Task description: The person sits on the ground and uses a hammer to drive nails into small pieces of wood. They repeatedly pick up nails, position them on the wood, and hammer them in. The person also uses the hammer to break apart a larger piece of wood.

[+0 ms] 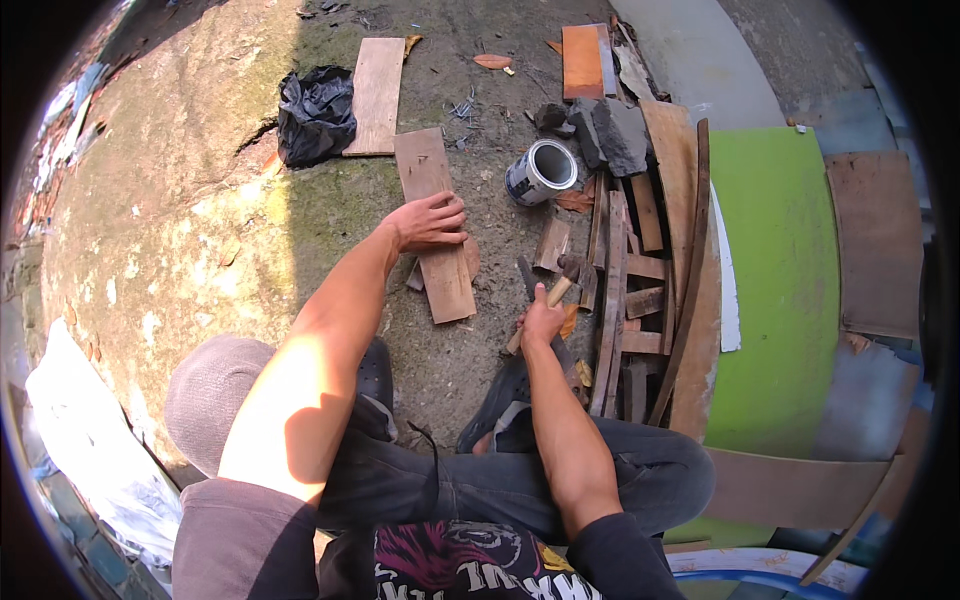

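My left hand [430,221] lies across a short wooden board [447,283], its fingers curled over the board's right edge. The board slants in front of my feet, and a brown stone-like piece [471,257] shows from beneath its right side. In my right hand [542,322] is a hammer [559,291], held by its pale wooden handle, with the head pointing away from me. A dark narrow strip [526,275] sticks out beside the hammer; its kind is unclear. Another wooden board [378,100] lies farther off.
An open metal can [549,168] stands beyond my right hand, near grey stone chunks [618,135]. Wood strips [612,300] are piled on the right by a green panel [775,290]. A black plastic bag [315,115] lies at far left; a white sheet [90,430] is nearer.
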### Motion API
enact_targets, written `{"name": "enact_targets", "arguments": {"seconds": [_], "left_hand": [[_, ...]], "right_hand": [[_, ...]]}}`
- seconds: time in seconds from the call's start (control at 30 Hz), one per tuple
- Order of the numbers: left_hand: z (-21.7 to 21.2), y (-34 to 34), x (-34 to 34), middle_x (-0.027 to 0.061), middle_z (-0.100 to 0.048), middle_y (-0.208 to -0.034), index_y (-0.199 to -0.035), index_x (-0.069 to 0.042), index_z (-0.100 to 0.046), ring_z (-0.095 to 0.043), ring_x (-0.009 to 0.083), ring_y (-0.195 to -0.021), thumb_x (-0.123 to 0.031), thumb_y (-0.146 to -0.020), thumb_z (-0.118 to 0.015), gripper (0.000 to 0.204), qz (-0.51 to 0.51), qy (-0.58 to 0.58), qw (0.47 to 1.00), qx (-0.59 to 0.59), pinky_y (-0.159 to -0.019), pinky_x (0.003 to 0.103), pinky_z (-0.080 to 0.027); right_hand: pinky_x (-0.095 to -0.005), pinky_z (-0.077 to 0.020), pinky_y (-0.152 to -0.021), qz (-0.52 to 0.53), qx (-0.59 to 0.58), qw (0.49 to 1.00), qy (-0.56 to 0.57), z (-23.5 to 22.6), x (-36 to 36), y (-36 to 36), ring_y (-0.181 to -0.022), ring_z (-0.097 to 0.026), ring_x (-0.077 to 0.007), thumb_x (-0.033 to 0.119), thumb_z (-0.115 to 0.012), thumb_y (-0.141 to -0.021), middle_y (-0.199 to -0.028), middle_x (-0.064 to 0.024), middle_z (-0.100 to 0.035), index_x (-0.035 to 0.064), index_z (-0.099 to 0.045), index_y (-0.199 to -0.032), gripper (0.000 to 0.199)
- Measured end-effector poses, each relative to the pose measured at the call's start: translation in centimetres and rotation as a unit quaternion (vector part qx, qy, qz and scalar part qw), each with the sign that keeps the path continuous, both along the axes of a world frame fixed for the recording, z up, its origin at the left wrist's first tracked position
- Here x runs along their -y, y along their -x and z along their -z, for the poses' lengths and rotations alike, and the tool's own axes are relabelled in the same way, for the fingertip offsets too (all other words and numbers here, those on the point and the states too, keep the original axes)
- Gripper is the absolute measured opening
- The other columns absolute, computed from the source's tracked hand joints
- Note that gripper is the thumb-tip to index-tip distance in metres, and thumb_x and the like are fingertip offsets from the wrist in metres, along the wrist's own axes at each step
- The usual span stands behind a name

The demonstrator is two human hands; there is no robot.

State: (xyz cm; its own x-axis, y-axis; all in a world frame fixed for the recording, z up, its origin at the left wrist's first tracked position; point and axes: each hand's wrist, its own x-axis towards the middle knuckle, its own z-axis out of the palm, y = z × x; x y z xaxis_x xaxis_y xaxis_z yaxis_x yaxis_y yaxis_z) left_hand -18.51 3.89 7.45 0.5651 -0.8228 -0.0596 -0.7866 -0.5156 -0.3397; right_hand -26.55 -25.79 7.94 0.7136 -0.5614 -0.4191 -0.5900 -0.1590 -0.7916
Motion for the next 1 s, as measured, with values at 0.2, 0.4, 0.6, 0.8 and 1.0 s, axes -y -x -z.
{"name": "enact_targets", "arguments": {"seconds": [0.2,0.4,0.6,0.8,1.0], "left_hand": [[-1.4,-1.3,-1.3,0.0075,-0.047,-0.145,-0.140,-0.025,-0.040,-0.037,0.0249,-0.143,-0.026,-0.092,-0.058,0.051,0.094,0.101,0.989,0.058,-0.120,0.046,-0.028],[-2.9,3.3,5.2,0.0150,-0.061,-0.114,-0.124,-0.004,-0.054,-0.061,0.0316,-0.112,-0.053,-0.090,-0.060,0.060,-0.435,0.230,0.842,-0.220,-0.092,0.047,-0.050],[0.5,5.4,11.4,0.0159,-0.047,-0.135,-0.153,0.001,-0.018,-0.050,0.0308,-0.124,-0.059,-0.077,-0.073,0.112,-0.575,0.225,0.766,-0.179,-0.096,0.045,-0.047],[1.1,3.9,9.7,0.0169,-0.047,-0.136,-0.153,0.001,-0.016,-0.052,0.0333,-0.123,-0.044,-0.067,-0.087,0.121,-0.596,0.192,0.736,-0.258,-0.095,0.046,-0.050],[1.2,2.6,5.8,0.0212,-0.053,-0.131,-0.144,0.001,-0.029,-0.061,0.0412,-0.115,-0.047,-0.059,-0.089,0.115,-0.553,0.236,0.716,-0.354,-0.097,0.048,-0.052]], "right_hand": [[-0.0360,-0.0440,-0.040,-0.033,-0.013,0.999,-0.001,2.0,-0.1,1.2,-0.042,-0.056,-0.0196,0.034,-0.068,-0.092,-0.058,-0.0075,-0.056,-0.0024,-0.059,-0.086,0.038],[-0.0341,-0.0428,-0.040,-0.062,-0.071,0.996,0.001,4.3,-1.2,2.8,-0.043,-0.053,-0.0172,0.030,-0.067,-0.095,-0.060,-0.0050,-0.052,-0.0006,-0.059,-0.096,0.032],[-0.0416,-0.0496,-0.057,-0.049,-0.075,0.996,0.017,6.8,-0.9,4.2,-0.058,-0.065,-0.0290,0.040,-0.070,-0.090,-0.078,-0.0163,-0.066,-0.0038,-0.065,-0.095,0.044],[-0.0353,-0.0416,-0.038,-0.023,-0.097,0.995,-0.018,6.4,-1.2,5.5,-0.042,-0.052,-0.0174,0.029,-0.068,-0.093,-0.062,-0.0049,-0.053,-0.0003,-0.058,-0.093,0.031],[-0.0363,-0.0425,-0.039,-0.027,-0.103,0.994,-0.011,5.1,-1.7,5.7,-0.042,-0.054,-0.0189,0.030,-0.069,-0.093,-0.062,-0.0062,-0.055,-0.0005,-0.058,-0.091,0.032]]}}
